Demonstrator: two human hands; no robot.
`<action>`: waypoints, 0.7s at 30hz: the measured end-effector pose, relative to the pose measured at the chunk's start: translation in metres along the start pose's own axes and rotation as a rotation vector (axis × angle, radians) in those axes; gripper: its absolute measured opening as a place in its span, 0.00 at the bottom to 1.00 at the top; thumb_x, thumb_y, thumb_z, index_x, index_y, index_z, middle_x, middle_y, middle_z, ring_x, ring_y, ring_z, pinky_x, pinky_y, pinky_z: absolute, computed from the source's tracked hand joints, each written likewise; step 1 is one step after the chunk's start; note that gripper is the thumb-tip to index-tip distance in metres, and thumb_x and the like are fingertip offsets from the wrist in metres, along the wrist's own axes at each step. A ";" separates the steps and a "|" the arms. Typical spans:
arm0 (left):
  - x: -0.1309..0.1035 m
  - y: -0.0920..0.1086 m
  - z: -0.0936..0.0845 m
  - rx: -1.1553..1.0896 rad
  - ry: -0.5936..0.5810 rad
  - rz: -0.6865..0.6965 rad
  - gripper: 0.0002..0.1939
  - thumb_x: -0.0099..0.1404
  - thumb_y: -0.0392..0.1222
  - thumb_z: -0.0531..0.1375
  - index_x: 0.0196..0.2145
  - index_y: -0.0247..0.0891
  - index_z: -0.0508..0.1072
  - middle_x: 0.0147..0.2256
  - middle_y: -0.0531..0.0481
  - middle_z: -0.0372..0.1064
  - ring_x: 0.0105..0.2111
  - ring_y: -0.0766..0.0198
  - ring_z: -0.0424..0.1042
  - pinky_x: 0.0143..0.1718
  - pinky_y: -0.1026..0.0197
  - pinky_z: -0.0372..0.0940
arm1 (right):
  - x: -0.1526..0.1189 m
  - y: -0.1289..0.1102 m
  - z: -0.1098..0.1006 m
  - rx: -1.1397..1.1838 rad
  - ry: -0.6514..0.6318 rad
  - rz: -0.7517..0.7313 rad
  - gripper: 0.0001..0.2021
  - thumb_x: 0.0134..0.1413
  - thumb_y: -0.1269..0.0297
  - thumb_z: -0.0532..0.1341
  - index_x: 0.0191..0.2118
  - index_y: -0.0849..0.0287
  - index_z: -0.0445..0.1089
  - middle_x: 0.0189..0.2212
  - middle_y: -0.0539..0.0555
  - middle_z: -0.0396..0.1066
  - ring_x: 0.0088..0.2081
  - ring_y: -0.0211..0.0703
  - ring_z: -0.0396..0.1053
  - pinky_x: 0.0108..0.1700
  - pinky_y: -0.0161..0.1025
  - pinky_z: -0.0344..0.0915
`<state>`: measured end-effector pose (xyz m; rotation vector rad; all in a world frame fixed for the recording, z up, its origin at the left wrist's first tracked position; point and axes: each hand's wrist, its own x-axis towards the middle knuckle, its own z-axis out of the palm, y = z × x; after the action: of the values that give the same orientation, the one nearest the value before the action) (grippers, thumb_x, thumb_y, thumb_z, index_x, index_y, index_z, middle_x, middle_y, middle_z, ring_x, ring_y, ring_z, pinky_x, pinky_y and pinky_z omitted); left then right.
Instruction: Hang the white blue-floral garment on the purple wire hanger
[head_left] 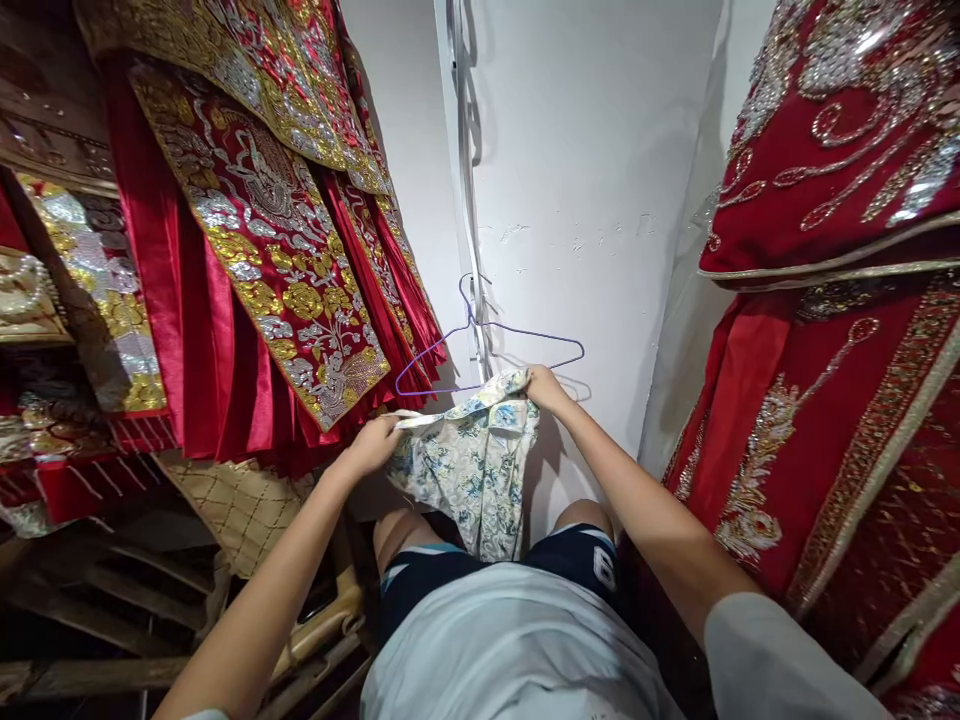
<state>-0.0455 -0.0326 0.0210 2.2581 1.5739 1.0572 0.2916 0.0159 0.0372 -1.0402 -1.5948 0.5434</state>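
At centre, floral cloth (466, 470) hangs by its top edge between left hand (373, 443) and right hand (546, 390), each grip pinched closed on one end. Just beyond is the hanger (472, 321), before the wall (585, 150); red costumes (277, 250) flank both sides. Should either pinch loosen, the cloth could droop; swung carelessly, it might snag the hanger.

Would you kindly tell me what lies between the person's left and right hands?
In the head view, a floral cloth spans from the left hand to the right hand, its upper edge held at both ends.
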 end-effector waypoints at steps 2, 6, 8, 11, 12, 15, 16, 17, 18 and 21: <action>0.011 0.000 -0.003 -0.039 0.076 -0.004 0.08 0.56 0.43 0.55 0.25 0.39 0.71 0.27 0.47 0.72 0.30 0.56 0.68 0.32 0.61 0.59 | 0.002 0.003 -0.005 -0.049 0.023 0.009 0.07 0.36 0.69 0.56 0.14 0.59 0.63 0.14 0.46 0.58 0.25 0.37 0.57 0.29 0.34 0.54; 0.027 0.005 0.001 -0.128 0.241 -0.010 0.10 0.63 0.44 0.51 0.30 0.38 0.68 0.29 0.49 0.69 0.30 0.59 0.65 0.34 0.61 0.60 | 0.003 0.001 -0.012 -0.111 0.050 0.027 0.09 0.35 0.69 0.55 0.12 0.57 0.58 0.13 0.44 0.51 0.23 0.35 0.52 0.27 0.34 0.50; 0.038 0.013 0.004 -0.169 0.302 0.012 0.10 0.64 0.44 0.50 0.36 0.38 0.68 0.31 0.49 0.68 0.31 0.60 0.65 0.35 0.61 0.61 | 0.000 -0.001 -0.011 -0.117 0.031 0.034 0.10 0.35 0.68 0.56 0.11 0.57 0.56 0.12 0.44 0.49 0.22 0.34 0.51 0.26 0.34 0.49; 0.057 0.030 0.005 -0.227 0.247 0.117 0.13 0.62 0.41 0.51 0.42 0.37 0.70 0.35 0.48 0.70 0.34 0.60 0.66 0.39 0.61 0.62 | -0.008 -0.006 -0.009 -0.099 -0.024 0.007 0.07 0.34 0.69 0.56 0.13 0.58 0.59 0.13 0.45 0.55 0.21 0.36 0.55 0.26 0.34 0.52; 0.063 0.035 0.003 -0.241 0.206 0.151 0.13 0.62 0.41 0.52 0.41 0.37 0.71 0.35 0.48 0.71 0.34 0.60 0.66 0.40 0.60 0.62 | -0.011 -0.008 -0.010 -0.090 -0.040 -0.015 0.05 0.35 0.69 0.56 0.15 0.58 0.62 0.14 0.46 0.58 0.22 0.37 0.57 0.27 0.34 0.54; 0.074 0.045 -0.006 -0.267 0.108 0.192 0.12 0.61 0.43 0.52 0.35 0.37 0.72 0.31 0.49 0.69 0.32 0.60 0.65 0.38 0.61 0.61 | -0.016 -0.012 -0.024 -0.055 -0.024 -0.105 0.09 0.35 0.69 0.58 0.29 0.59 0.71 0.21 0.47 0.67 0.27 0.41 0.64 0.32 0.35 0.60; 0.076 0.047 -0.010 -0.272 0.087 0.194 0.11 0.61 0.44 0.52 0.34 0.37 0.72 0.30 0.49 0.68 0.31 0.61 0.64 0.36 0.61 0.61 | -0.016 -0.013 -0.031 -0.042 0.042 -0.134 0.15 0.35 0.69 0.59 0.35 0.59 0.72 0.24 0.47 0.69 0.28 0.41 0.65 0.33 0.35 0.61; 0.077 0.047 -0.014 -0.275 0.067 0.196 0.11 0.61 0.45 0.53 0.33 0.37 0.71 0.28 0.50 0.67 0.30 0.61 0.64 0.35 0.61 0.60 | -0.015 -0.012 -0.039 -0.034 0.131 -0.153 0.21 0.35 0.68 0.60 0.42 0.59 0.72 0.26 0.48 0.70 0.29 0.41 0.65 0.34 0.36 0.62; 0.077 0.047 -0.019 -0.275 0.050 0.198 0.11 0.60 0.46 0.53 0.32 0.37 0.71 0.28 0.51 0.66 0.29 0.62 0.63 0.34 0.62 0.60 | -0.013 -0.012 -0.047 -0.041 0.227 -0.160 0.26 0.36 0.68 0.61 0.48 0.60 0.70 0.27 0.49 0.71 0.29 0.42 0.66 0.35 0.36 0.62; 0.078 0.048 -0.028 -0.264 -0.001 0.202 0.11 0.60 0.48 0.55 0.30 0.38 0.69 0.27 0.51 0.65 0.29 0.62 0.63 0.33 0.62 0.60 | -0.007 -0.008 -0.066 -0.158 0.387 -0.097 0.27 0.39 0.65 0.63 0.51 0.61 0.68 0.27 0.50 0.71 0.28 0.42 0.65 0.34 0.37 0.61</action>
<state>-0.0140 0.0095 0.1007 2.2649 1.1444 1.2323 0.3509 -0.0057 0.0592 -1.1022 -1.3485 0.1378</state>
